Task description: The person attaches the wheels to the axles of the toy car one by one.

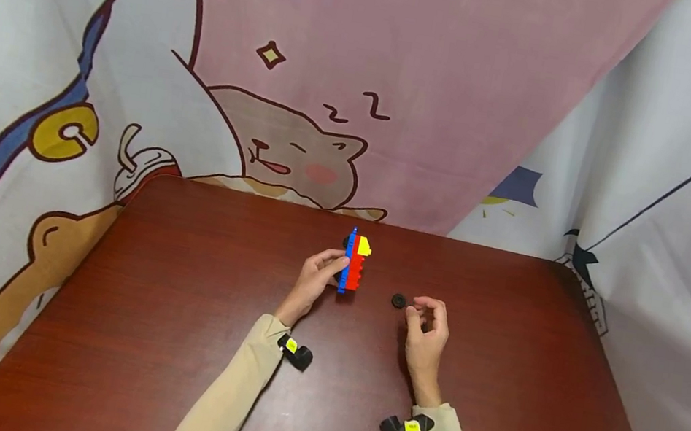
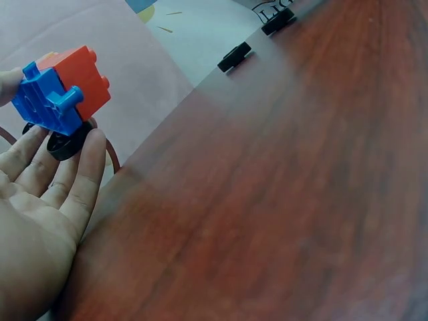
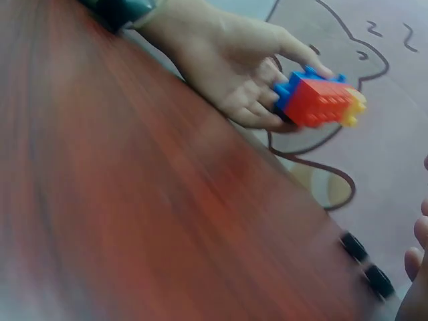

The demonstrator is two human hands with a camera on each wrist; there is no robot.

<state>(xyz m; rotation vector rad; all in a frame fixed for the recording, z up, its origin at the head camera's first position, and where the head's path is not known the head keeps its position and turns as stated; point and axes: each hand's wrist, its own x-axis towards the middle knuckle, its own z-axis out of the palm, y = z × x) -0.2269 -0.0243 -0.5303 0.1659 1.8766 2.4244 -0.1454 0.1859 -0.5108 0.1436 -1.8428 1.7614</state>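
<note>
A toy car of building bricks (image 1: 353,268), with a blue base, red bricks and a yellow piece, is held up above the table by my left hand (image 1: 312,281). In the left wrist view my thumb and fingers grip the blue base (image 2: 47,103), and a black wheel (image 2: 67,142) shows under it. Two loose black wheels lie on the table: one wheel (image 1: 398,301) left of my right hand (image 1: 428,337), the other partly hidden under that hand. My right fingers (image 3: 420,231) are loosely bent beside the wheels (image 3: 354,247), with nothing seen between them.
The brown wooden table (image 1: 182,340) reaches back to a curtain (image 1: 442,96) with cartoon animals. Black wrist cameras (image 1: 297,354) are strapped over both beige sleeves (image 1: 229,383).
</note>
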